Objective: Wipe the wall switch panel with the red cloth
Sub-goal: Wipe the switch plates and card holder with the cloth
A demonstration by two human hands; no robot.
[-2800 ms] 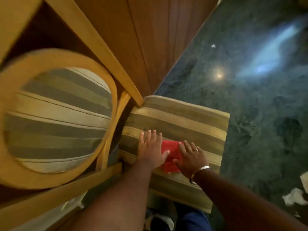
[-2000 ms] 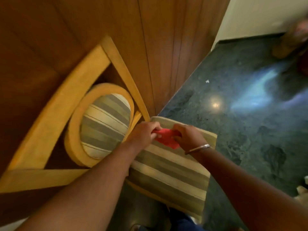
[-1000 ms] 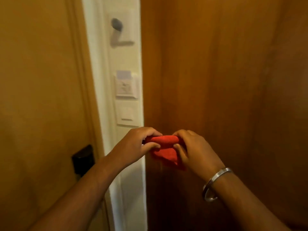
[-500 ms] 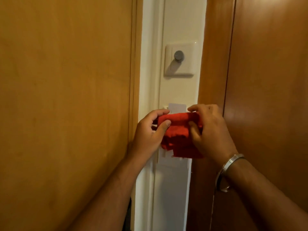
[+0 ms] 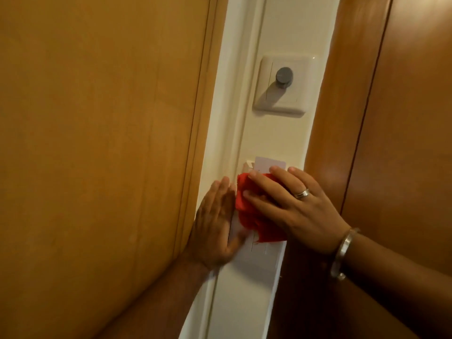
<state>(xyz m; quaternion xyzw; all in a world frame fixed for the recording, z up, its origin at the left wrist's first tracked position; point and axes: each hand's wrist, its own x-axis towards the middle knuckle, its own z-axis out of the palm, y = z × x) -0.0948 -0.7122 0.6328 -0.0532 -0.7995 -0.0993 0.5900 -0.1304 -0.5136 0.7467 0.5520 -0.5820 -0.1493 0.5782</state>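
Spread right hand [image 5: 300, 206] presses red cloth [image 5: 247, 215] on panel [image 5: 254, 253]; flat left hand [image 5: 215, 221] apparently touching.

White wall strip [image 5: 276, 138] is running between a light wood panel [image 5: 97, 143] and darker wood panelling [image 5: 403, 118]. Warm light is glinting on the darker side.

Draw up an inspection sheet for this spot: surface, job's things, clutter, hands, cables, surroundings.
Surface: white wall strip running upright between wood on both sides.
Job's things: red cloth, bunched and pressed on the wall switch panel; only the panel's lower part shows.
Clutter: white card stands just above the cloth.
Hands: right hand lies on the cloth, fingers spread and fairly straight, wearing a ring and a bangle; left hand rests flat on the strip beside the cloth.
Cables: nothing seen.
Surroundings: light wooden panel on the left, darker wooden panel on the right, plate with a grey knob higher up.
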